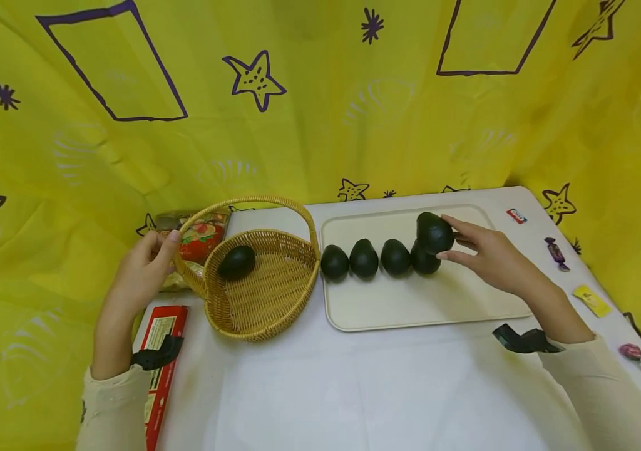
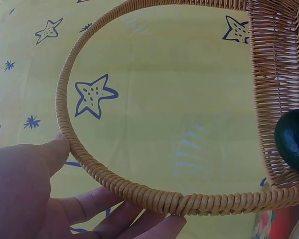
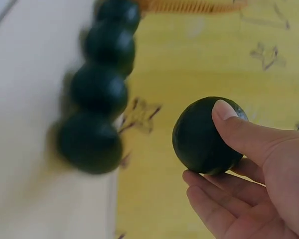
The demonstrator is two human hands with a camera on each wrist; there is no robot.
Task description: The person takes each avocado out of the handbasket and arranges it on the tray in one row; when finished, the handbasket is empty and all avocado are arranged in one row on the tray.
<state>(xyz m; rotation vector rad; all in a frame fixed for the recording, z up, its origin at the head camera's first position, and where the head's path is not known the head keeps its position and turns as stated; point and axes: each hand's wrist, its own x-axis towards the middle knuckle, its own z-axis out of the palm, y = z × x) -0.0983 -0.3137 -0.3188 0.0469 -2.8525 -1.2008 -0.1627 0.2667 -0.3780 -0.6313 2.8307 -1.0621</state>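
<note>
My right hand (image 1: pixel 488 258) pinches a dark green avocado (image 1: pixel 435 234) between thumb and fingers, raised over the right end of a row of avocados (image 1: pixel 364 259). That row of several lies on a cream tray (image 1: pixel 410 307). On the left, my left hand (image 1: pixel 140 269) grips the arched handle (image 2: pixel 144 195) of a heart-shaped wicker basket (image 1: pixel 266 294), with the thumb on one side and fingers behind. A single avocado (image 1: pixel 236 262) lies inside the basket, near its left wall.
Behind the basket's left side is a red food packet (image 1: pixel 196 244). A long red box (image 1: pixel 159 376) lies near my left forearm. Along the table's right edge are a small red-and-blue wrapper (image 1: pixel 516 216), a purple candy (image 1: pixel 556 254), a yellow packet (image 1: pixel 592 300) and a lollipop (image 1: pixel 631 352).
</note>
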